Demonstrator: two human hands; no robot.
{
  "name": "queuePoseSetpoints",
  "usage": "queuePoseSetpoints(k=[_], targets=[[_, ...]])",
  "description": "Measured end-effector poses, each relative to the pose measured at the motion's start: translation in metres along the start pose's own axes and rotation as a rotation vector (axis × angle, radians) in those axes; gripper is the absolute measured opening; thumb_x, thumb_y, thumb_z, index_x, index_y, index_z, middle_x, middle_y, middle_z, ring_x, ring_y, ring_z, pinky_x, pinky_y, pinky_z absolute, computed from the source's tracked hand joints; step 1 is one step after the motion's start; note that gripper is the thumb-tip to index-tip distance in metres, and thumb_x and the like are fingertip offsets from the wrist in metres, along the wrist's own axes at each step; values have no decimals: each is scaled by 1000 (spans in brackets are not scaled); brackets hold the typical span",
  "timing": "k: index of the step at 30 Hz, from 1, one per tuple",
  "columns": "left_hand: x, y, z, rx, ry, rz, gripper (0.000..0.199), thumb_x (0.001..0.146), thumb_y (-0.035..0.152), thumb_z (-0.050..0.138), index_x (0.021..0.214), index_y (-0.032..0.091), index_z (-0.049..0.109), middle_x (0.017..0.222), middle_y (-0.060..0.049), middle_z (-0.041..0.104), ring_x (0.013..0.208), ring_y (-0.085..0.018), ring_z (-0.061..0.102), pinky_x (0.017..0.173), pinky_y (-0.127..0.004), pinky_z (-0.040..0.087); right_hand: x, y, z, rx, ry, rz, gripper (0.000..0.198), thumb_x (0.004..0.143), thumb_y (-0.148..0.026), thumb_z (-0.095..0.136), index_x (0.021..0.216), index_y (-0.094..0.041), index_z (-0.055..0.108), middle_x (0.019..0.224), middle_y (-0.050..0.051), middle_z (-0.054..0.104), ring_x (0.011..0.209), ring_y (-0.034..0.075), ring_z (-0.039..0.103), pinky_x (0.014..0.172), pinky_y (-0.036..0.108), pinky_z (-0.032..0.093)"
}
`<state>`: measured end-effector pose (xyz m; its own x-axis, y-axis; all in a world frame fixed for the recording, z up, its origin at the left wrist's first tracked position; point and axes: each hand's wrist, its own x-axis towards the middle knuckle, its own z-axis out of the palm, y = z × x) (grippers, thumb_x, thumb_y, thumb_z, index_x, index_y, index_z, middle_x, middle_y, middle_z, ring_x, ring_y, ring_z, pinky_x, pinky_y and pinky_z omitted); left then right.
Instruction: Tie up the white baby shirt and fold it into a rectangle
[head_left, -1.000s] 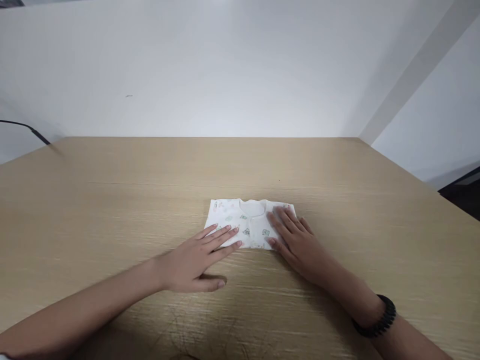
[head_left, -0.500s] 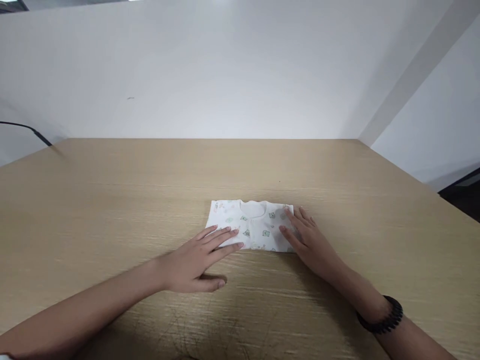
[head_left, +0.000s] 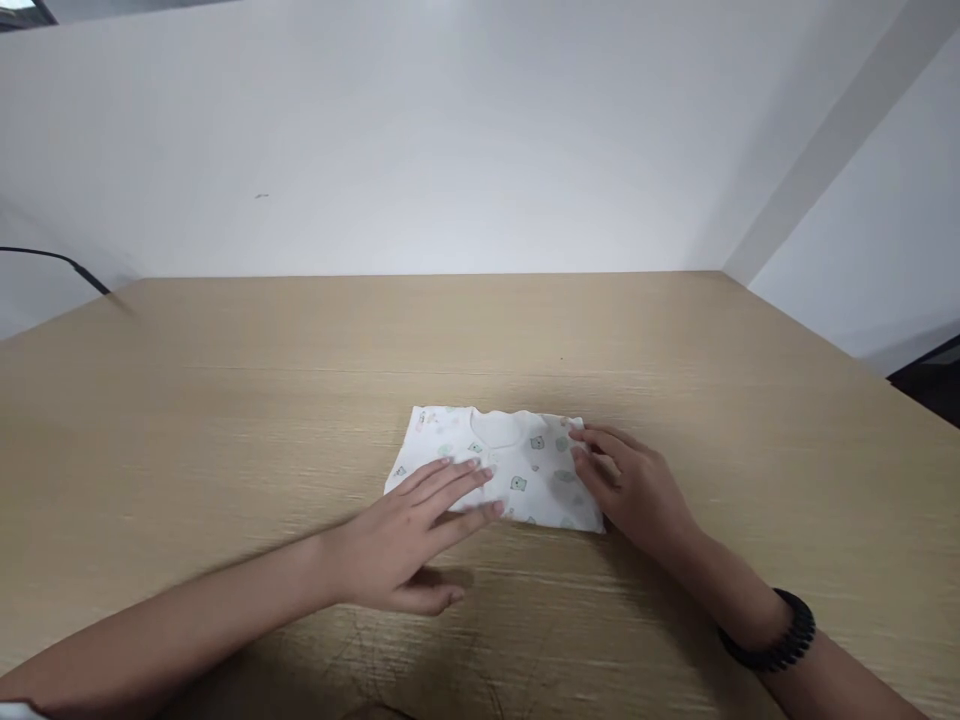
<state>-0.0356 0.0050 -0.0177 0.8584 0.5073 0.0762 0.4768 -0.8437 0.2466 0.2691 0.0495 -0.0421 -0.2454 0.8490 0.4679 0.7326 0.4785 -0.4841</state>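
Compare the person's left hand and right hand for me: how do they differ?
The left hand lies palm down with fingers outstretched; the right hand has its fingers bent.
The left hand reaches over the near left part of the white printed garment; the right hand is at its right edge.
The left wrist is bare; the right wears a black coiled band.
Both are at the garment.

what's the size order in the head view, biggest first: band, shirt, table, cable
1. Table
2. Shirt
3. Band and cable, unranked: the cable is thinner but runs out of frame.
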Motion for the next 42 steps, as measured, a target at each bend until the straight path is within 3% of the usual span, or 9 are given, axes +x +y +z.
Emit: queuePoseSetpoints(k=[5, 10, 19, 23, 28, 33, 38, 42], targets=[[1, 0, 2, -50, -99, -57, 83, 92, 48, 57, 157, 28, 10, 162, -8, 6, 148, -34, 12, 121, -53, 18, -1, 3, -2, -95, -97, -234, 44, 101, -34, 37, 136, -9, 50, 141, 18, 50, 129, 27, 50, 108, 44, 45], [2, 0, 2, -62, -79, -67, 83, 90, 47, 59, 157, 30, 13, 162, -7, 9, 147, -35, 15, 121, -54, 18, -3, 17, 5, -156, -257, -153, 48, 103, -32, 27, 145, -12, 39, 149, 17, 40, 134, 26, 45, 109, 45, 44], [1, 3, 2, -47, -14, -72, 82, 88, 48, 61, 156, 27, 19, 157, -12, 23, 143, -36, 25, 117, -52, 28, -6, 15, 12, -380, -247, -118, 53, 101, -34, 26, 142, -8, 45, 142, 20, 48, 128, 33, 48, 105, 53, 42], [-1, 2, 4, -35, 4, -111, 86, 89, 47, 60, 157, 25, 13, 159, -13, 15, 144, -36, 24, 117, -51, 30, -9, 12, 11, -453, -218, -67, 54, 100, -40, 27, 143, -11, 46, 148, 19, 42, 135, 36, 38, 104, 62, 37], [-1, 0, 8, -13, -42, -106, 87, 91, 48, 57, 157, 24, 5, 162, -10, 5, 148, -33, 14, 120, -50, 22, -8, 9, 9, -484, -288, -51, 58, 102, -43, 22, 151, -14, 33, 156, 14, 29, 147, 33, 18, 108, 73, 17], [0, -1, 8, -12, -86, -103, 84, 94, 50, 53, 157, 25, 5, 162, -9, 5, 149, -32, 10, 122, -51, 15, -8, 11, 9, -443, -396, 24, 65, 103, -51, 18, 156, -15, 21, 159, 10, 23, 148, 32, 11, 110, 72, 16], [0, 0, 7, -17, -76, -108, 84, 93, 49, 54, 157, 24, 5, 161, -9, 5, 149, -32, 10, 122, -51, 14, -7, 6, 9, -466, -342, 49, 75, 101, -57, 12, 157, -7, 16, 161, 11, 13, 149, 29, 4, 114, 67, 12], [-1, 1, 7, -26, -61, -106, 84, 93, 47, 55, 157, 24, 6, 161, -9, 5, 148, -31, 11, 123, -48, 15, -7, 4, 11, -519, -363, 80, 75, 101, -57, 11, 156, -6, 21, 160, 12, 17, 149, 30, 5, 112, 70, 8]])
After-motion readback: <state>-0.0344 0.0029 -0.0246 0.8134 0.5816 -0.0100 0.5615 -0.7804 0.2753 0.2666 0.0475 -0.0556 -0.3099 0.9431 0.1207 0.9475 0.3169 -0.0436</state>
